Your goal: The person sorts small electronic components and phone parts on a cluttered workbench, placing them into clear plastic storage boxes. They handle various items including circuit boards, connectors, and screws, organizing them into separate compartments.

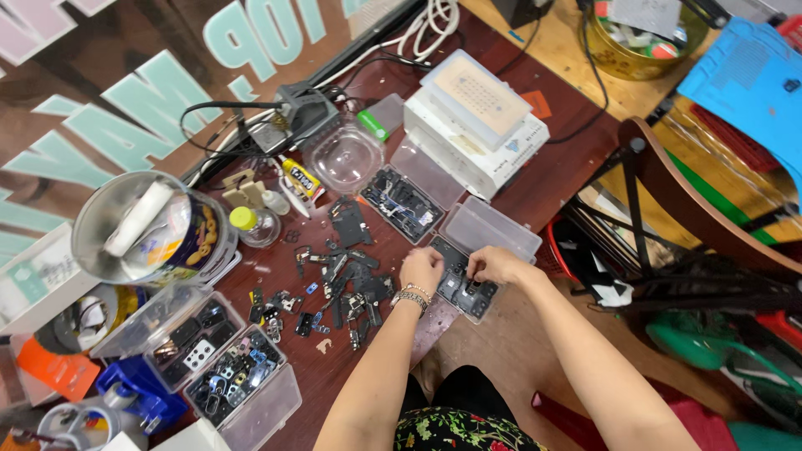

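Head view: a clear flat parts case point(464, 288) is worked over at the table edge. The left hand point(420, 269) is curled with its fingers together beside it; the right hand point(494, 265) is pinched on something small, too tiny to name. Just left of the fingers, a loose pile of dark parts point(347, 284) remains unsorted. A second open case point(403, 205) beyond holds similar pieces; lower left, a compartment box point(230, 367) is filled.

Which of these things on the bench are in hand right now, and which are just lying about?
In hand: left hand and right hand in the open parts case; loose dark parts beside it.

Lying about: metal tin, glue tube, white box, blue mat.
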